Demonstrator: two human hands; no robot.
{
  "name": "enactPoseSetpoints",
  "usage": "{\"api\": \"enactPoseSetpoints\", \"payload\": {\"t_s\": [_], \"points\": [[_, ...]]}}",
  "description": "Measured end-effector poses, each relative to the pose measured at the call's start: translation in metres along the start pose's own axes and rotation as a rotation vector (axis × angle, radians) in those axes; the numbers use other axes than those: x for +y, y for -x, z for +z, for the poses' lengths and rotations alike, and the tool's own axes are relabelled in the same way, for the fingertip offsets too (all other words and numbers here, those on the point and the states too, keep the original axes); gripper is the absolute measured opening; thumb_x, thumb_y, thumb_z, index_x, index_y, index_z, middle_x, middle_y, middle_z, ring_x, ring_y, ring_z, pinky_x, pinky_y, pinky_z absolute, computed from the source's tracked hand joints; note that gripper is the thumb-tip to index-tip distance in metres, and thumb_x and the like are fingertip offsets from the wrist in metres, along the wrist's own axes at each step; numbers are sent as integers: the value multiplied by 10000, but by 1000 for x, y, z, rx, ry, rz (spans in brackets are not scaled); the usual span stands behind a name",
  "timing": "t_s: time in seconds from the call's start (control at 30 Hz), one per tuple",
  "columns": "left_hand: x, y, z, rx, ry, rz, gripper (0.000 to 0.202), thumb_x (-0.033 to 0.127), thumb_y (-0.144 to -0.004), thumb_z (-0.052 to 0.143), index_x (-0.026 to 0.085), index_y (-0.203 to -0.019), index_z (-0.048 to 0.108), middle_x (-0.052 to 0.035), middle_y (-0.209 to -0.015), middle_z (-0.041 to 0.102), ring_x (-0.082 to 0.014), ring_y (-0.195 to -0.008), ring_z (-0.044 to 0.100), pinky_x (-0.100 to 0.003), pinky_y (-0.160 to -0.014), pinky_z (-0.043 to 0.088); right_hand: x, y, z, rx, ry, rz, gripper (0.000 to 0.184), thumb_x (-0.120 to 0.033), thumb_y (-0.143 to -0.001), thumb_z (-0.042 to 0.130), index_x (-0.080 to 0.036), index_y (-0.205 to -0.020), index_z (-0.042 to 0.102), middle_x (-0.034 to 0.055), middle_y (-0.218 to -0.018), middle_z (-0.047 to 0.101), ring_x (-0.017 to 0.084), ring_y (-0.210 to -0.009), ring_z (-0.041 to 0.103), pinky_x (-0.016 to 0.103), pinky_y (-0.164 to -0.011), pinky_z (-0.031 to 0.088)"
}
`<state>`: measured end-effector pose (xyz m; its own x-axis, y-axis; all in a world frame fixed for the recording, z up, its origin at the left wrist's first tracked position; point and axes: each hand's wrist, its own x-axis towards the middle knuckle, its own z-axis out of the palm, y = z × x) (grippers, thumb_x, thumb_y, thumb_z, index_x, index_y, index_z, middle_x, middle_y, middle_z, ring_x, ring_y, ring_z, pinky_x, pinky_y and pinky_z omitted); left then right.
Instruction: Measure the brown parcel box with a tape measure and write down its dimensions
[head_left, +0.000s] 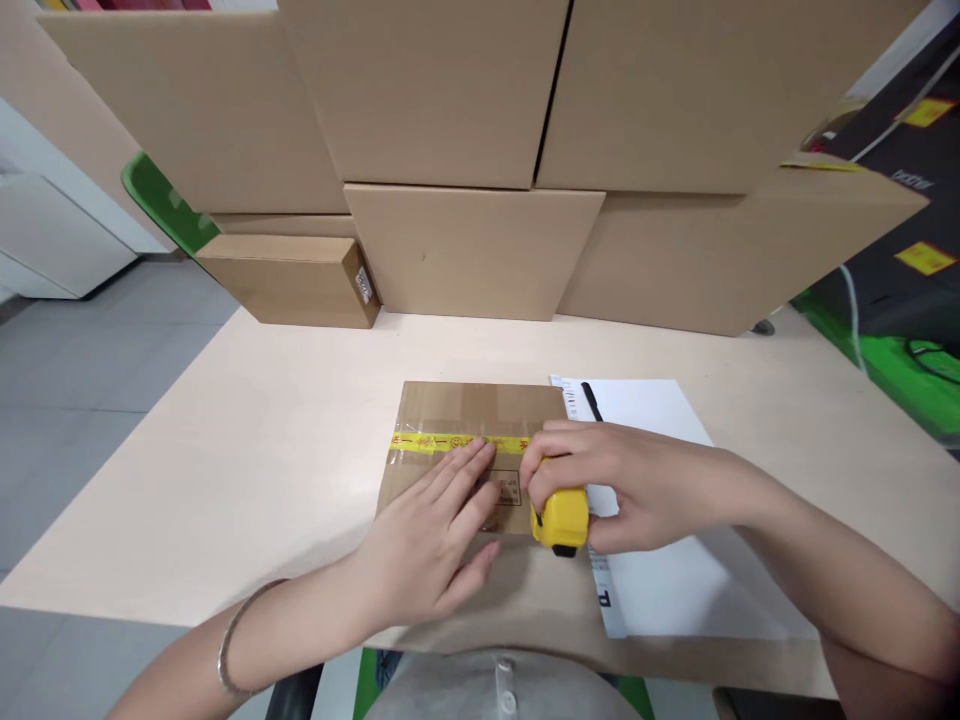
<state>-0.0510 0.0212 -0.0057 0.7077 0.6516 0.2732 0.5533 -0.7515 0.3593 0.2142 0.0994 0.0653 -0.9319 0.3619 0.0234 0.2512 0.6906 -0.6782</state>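
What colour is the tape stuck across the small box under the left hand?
Yellow with red markings; the head view shows the tape.

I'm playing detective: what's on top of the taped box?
On the box: yellow tape, print and the left hand. The right hand holds a tape measure at the box's right edge. Whatever's under the hands is covered.

Matt brown rectangular cardboard box (484, 405), glossy yellow plastic tape strip (427, 443), smooth yellow plastic tape measure (566, 518), smooth white paper sheet (675, 590), shiny silvery metal bangle (223, 655)
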Motion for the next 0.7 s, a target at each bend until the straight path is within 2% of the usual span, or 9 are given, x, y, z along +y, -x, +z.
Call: {"api": "enactPoseSetpoints", "payload": {"t_s": [0.1,0.17,0.33,0.43,0.5,0.7], "points": [[-2,-1,-4,-17,-32,67,509,368,-976,613,239,-1461,522,-182,-1710,278,-419,-1551,330,-604,-1210,402,6,-5,-9,-24,-46,-13,335,-59,-782,626,-233,-1062,686,60,-1116,676,196,-983,641,341,-866,524],[-2,-3,-7,-32,-64,112,512,365,-971,629,298,-1469,530,-155,-1737,203,-434,-1542,339,-613,-1185,425,11,-9,-14,-37,-89,-6,354,-45,-779,607,-230,-1073,680,60,-1124,658,187,-985,647,336,-879,529],[3,-6,-8,-114,-127,107,654,411,-972,642,457,-1572,385,-98,-1764,90,-458,-1543,319,-632,-1138,457,28,-21,-23,-51,-132,-14,419,-12,-721,562,-225,-1064,674,40,-1087,655,180,-986,642,325,-885,517],[7,-5,-5,-118,-180,84,702,420,-978,648,470,-1599,324,-113,-1761,-103,-495,-1519,347,-648,-1132,442,43,-27,-32,-64,-142,-30,402,-26,-719,567,-209,-1063,667,51,-1095,664,193,-1000,638,346,-908,504],[8,-4,-3,-102,-192,84,739,426,-971,661,476,-1610,292,-113,-1749,-177,-511,-1506,359,-642,-1135,433,54,-31,-40,-68,-140,-16,384,-38,-724,566,-205,-1057,662,58,-1109,669,201,-1014,634,353,-912,498],[9,-4,-4,-122,-196,71,773,450,-964,666,485,-1618,255,-94,-1769,-54,-494,-1530,321,-627,-1152,421,92,-43,-75,27,-129,117,296,-152,-786,603,-219,-1072,639,64,-1118,682,227,-1030,625,366,-883,488]]}}
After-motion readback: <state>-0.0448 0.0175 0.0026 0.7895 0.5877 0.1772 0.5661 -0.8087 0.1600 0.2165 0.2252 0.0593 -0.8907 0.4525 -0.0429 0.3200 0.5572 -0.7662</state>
